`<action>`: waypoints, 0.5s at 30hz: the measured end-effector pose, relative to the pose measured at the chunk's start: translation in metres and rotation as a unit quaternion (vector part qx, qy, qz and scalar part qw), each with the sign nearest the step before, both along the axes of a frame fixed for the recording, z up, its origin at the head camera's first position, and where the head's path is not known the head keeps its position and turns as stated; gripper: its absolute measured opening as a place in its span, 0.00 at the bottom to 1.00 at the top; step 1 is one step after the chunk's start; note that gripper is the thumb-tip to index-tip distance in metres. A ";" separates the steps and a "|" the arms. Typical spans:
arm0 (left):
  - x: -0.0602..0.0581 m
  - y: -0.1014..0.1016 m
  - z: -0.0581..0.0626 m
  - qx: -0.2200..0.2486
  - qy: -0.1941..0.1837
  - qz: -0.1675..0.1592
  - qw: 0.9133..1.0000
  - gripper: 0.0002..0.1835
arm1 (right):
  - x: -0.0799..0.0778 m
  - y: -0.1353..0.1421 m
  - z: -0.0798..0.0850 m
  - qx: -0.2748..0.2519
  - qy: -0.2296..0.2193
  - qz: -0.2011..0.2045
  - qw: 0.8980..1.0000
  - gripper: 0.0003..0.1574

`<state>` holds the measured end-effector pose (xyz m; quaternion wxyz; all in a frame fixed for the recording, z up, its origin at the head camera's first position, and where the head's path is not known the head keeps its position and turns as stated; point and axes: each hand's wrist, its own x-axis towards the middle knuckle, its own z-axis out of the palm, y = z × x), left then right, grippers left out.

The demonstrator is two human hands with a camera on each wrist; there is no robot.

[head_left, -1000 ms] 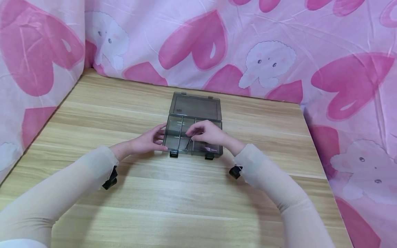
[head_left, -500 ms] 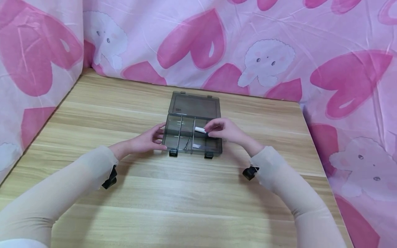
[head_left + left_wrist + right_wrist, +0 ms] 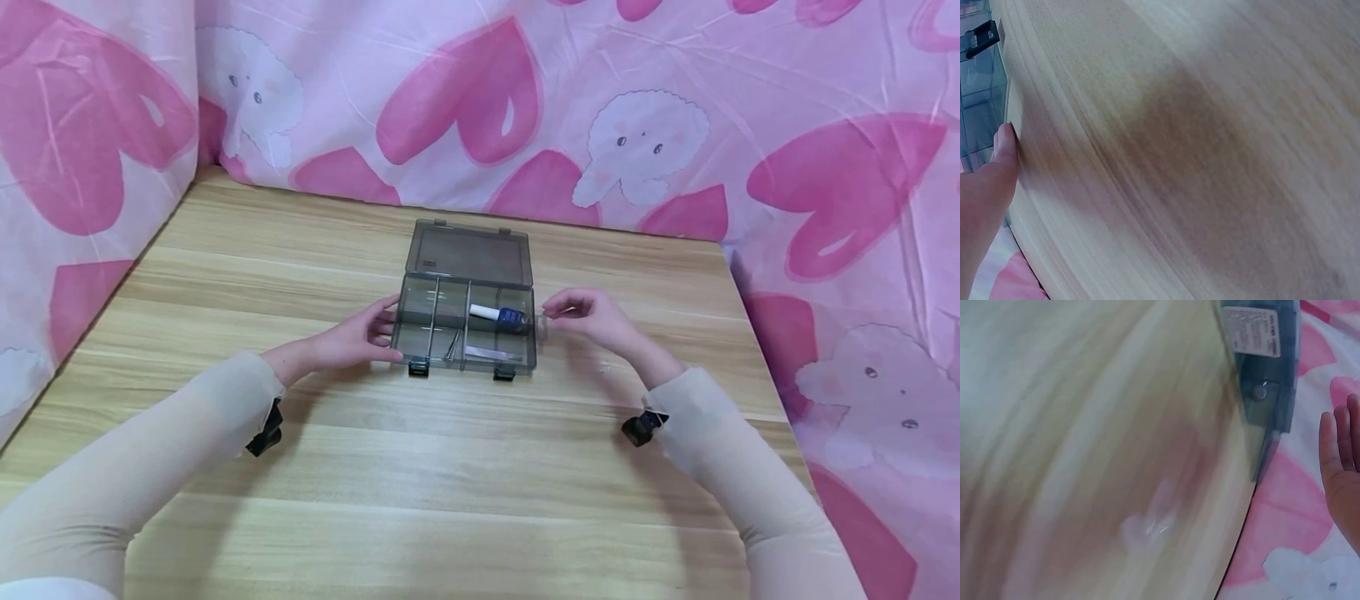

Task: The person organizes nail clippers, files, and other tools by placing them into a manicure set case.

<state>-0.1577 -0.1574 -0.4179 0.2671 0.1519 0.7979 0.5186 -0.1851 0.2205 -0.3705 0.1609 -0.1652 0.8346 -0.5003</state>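
Observation:
A dark see-through divided box (image 3: pixel 432 329) stands on the table with its lid (image 3: pixel 472 252) swung back. My left hand (image 3: pixel 348 340) rests against the box's left side, thumb at the front corner; the thumb shows straight in the left wrist view. In a right-hand compartment lies a nail polish bottle (image 3: pixel 502 315) with a white cap and dark blue body. A flat pale strip (image 3: pixel 491 353) is in the front right compartment, and thin metal pieces (image 3: pixel 453 344) in the front middle one. My right hand (image 3: pixel 592 319) is just right of the box, by a small clear object (image 3: pixel 542 326).
Another small clear piece (image 3: pixel 604 367) lies on the wooden table (image 3: pixel 420 475) right of the box. Two black latches (image 3: pixel 418 368) stick out at the box's front. A pink patterned cloth (image 3: pixel 450 83) hangs behind the table and along both sides.
My right hand has moved from over the box to the right, beyond its side. The nail polish bottle, at my fingers half a second ago, now lies free in its compartment. My left hand stays put.

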 end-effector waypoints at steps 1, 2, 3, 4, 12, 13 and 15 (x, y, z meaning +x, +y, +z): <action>0.000 0.000 0.000 0.000 -0.001 0.000 1.000 0.53 | 0.001 0.003 -0.001 -0.005 0.000 -0.004 1.000 0.17; 0.000 0.000 0.000 0.000 -0.002 0.000 1.000 0.53 | 0.001 0.007 -0.003 -0.008 0.001 -0.007 1.000 0.17; 0.000 0.000 0.000 0.001 -0.002 -0.001 1.000 0.53 | 0.003 0.011 -0.004 -0.010 -0.001 -0.013 1.000 0.18; 0.000 0.000 0.000 0.001 -0.003 -0.001 1.000 0.53 | 0.004 0.015 -0.006 -0.012 -0.004 -0.020 1.000 0.18; -0.001 -0.001 -0.001 0.004 -0.005 -0.002 1.000 0.53 | 0.013 0.041 -0.014 0.022 -0.027 -0.054 0.998 0.23; -0.001 -0.002 -0.002 0.006 -0.005 -0.002 1.000 0.53 | 0.014 0.043 -0.014 0.024 -0.028 -0.058 0.998 0.24; -0.001 -0.002 -0.002 0.009 -0.006 -0.002 1.000 0.53 | 0.016 0.048 -0.015 0.025 -0.028 -0.064 0.997 0.25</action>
